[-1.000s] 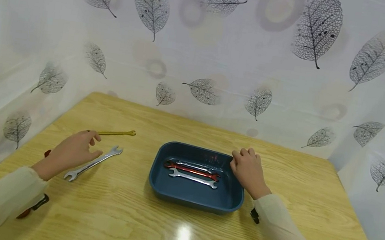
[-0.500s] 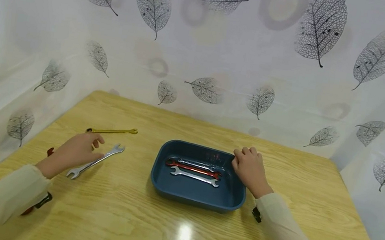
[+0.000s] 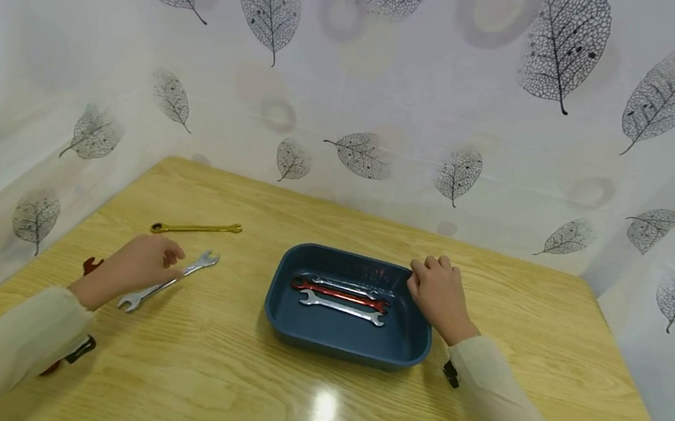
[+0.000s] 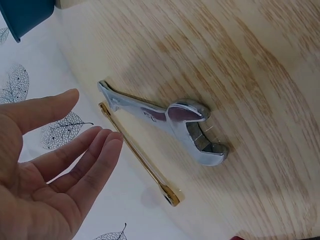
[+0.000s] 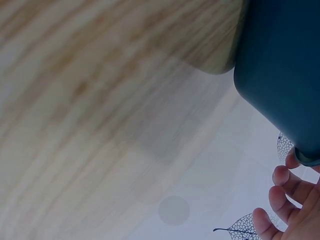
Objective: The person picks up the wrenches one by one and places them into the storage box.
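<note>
My left hand [image 3: 138, 265] hovers over a large silver wrench [image 3: 200, 262] at the left, holding nothing. In the left wrist view the hand [image 4: 65, 170] has its thumb and fingers apart, beside the silver wrench [image 4: 150, 112]. Behind it lies a gold wrench [image 3: 195, 227]. My right hand [image 3: 438, 297] grips the back right rim of a dark blue bin [image 3: 331, 346], fingers bent over the edge. In the right wrist view the fingers [image 5: 281, 175] meet the rim. Inside the bin lie a red wrench [image 3: 341, 297] and two silver ones.
A red tool end [image 3: 91, 266] shows behind the left hand, mostly hidden by it. The wooden table [image 3: 210, 380] is bounded at the back and sides by a white leaf-print cloth [image 3: 391, 103].
The left hand has shifted slightly, uncovering the ring end of the gold wrench and more of the red tool. The right hand stays on the bin's rim.
</note>
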